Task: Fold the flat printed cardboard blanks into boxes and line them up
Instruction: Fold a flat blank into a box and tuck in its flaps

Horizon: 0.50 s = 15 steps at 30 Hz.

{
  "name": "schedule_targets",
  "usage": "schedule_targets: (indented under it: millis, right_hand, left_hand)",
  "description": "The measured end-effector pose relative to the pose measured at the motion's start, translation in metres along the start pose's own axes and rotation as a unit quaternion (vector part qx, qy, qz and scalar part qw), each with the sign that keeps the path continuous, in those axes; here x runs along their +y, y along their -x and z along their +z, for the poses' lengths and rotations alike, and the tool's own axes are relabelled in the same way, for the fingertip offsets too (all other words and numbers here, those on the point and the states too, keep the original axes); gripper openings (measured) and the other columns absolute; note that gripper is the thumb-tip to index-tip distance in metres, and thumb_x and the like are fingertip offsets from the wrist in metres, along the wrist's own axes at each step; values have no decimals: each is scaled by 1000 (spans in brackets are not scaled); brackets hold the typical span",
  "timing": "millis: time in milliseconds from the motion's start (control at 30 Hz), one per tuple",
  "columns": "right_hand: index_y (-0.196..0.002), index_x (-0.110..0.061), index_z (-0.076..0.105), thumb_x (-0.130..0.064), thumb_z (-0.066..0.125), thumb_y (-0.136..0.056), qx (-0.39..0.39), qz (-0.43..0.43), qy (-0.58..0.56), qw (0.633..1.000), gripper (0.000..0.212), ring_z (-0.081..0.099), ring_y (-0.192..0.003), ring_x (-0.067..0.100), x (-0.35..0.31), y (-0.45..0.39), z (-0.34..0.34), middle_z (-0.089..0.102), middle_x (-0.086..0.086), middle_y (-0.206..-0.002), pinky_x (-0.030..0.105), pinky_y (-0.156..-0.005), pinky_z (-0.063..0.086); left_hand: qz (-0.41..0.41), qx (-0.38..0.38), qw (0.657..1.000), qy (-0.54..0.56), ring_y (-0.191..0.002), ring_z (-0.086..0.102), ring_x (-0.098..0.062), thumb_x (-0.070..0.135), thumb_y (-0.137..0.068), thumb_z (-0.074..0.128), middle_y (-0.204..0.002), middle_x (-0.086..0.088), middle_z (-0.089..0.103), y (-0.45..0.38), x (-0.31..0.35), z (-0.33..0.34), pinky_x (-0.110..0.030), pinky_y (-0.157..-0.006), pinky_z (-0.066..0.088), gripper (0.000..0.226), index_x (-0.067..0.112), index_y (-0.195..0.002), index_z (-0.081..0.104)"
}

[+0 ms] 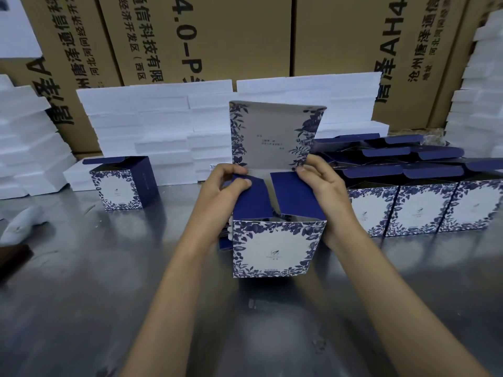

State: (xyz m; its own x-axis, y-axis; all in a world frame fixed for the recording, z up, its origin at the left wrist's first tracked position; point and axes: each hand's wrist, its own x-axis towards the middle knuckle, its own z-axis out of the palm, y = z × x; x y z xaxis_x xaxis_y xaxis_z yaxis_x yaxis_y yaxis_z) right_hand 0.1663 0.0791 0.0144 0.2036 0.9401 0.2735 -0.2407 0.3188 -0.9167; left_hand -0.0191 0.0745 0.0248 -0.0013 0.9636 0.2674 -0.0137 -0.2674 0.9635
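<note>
Far to the left of both hands a white object lies on the metal table; what it is I cannot tell. Closer, one folded box stands alone with its top open. The left hand pinches the left blue flap of the box being folded, which stands between the two hands. Its long printed lid points up behind them. The right hand has curled fingers that hold the right blue flap. To the right of this hand, a row of finished boxes stands side by side.
</note>
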Motion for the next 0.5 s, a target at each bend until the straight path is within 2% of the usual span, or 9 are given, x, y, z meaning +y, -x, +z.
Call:
schedule_targets:
  millis: [133, 233, 333, 400, 433, 500]
  right_hand:
    - [-114, -17, 70, -11, 61, -99, 12, 41, -13, 999, 18, 70, -71, 2, 9, 18, -8, 76, -8, -93, 14, -56, 51]
    - [-115, -17, 71, -11, 57, -100, 0, 94, 6, 996, 21, 72, -67, 5, 15, 26, -14, 77, -7, -90, 13, -51, 49]
    - [-103, -15, 74, -13, 51, -97, 1, 123, 3, 992, 23, 70, -80, 23, 23, 33, -17, 75, 7, -98, 23, -65, 53]
    - [-88, -16, 78, -22, 48, -92, -4, 130, 9, 991, 31, 65, -87, 27, 24, 35, -21, 76, 5, -96, 31, -75, 54]
    - [-85, -17, 80, -30, 48, -87, -16, 130, 23, 991, 35, 65, -89, 25, 22, 35, -24, 77, 5, -97, 34, -80, 54]
    - [-87, -17, 82, -42, 57, -75, -41, 135, 67, 988, 37, 66, -86, 20, 13, 35, -29, 78, 4, -100, 31, -73, 53]
  left_hand:
    - [-21, -16, 1000, -16, -83, 66, -14, 18, -97, 58, -97, 0, 67, 20, -14, -1, -30, -70, 50, 23, 33, -79, 61]
    - [-78, 13, 997, -14, -69, 62, -9, 19, -98, 48, -87, 2, 61, 30, -25, 5, -23, -55, 44, 19, 24, -81, 54]
    - [-114, 39, 991, 65, -53, 61, -3, 32, -99, 43, -83, 2, 66, 36, -29, 7, -16, -46, 44, 29, 23, -78, 61]
    - [-116, 15, 991, 63, -66, 71, -7, 52, -99, 44, -86, 3, 75, 36, -27, 6, -17, -55, 53, 39, 27, -85, 70]
    - [-118, 14, 992, 40, -73, 73, -12, 58, -95, 49, -89, 0, 76, 34, -27, 6, -21, -62, 56, 36, 27, -94, 69]
    - [-116, 34, 992, -27, -67, 66, -10, 47, -90, 66, -86, -2, 66, 32, -28, 5, -22, -61, 52, 32, 20, -99, 51]
